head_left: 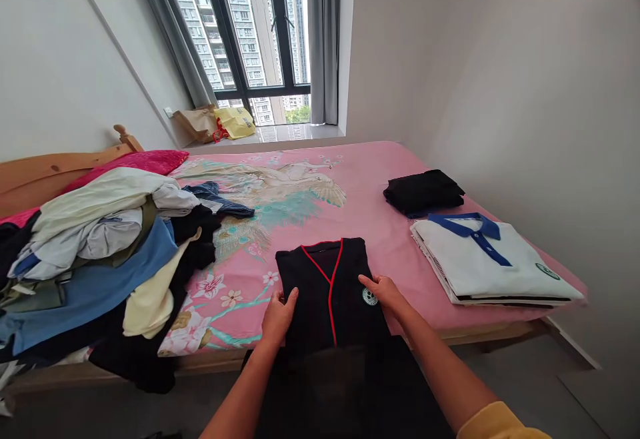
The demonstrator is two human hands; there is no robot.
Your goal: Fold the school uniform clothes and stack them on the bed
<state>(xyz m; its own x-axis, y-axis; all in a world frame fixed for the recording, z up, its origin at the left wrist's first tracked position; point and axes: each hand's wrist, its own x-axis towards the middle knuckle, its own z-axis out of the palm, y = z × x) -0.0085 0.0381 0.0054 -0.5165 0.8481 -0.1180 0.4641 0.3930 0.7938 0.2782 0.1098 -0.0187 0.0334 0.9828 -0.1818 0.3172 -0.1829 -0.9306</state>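
A black vest with red trim and a round badge [330, 286] lies at the near edge of a bed with a pink flowered sheet [360, 192]; its lower part hangs over the edge. My left hand [278, 316] grips the vest's left side, fingers curled on the cloth. My right hand [384, 292] holds the right side beside the badge, fingers closed on the fabric.
A heap of unfolded clothes [95, 259] covers the bed's left side. On the right lie a folded white polo with blue collar [485, 259] and a folded black garment [424, 191]. Bags [220, 122] sit on the window sill. A wall runs along the right.
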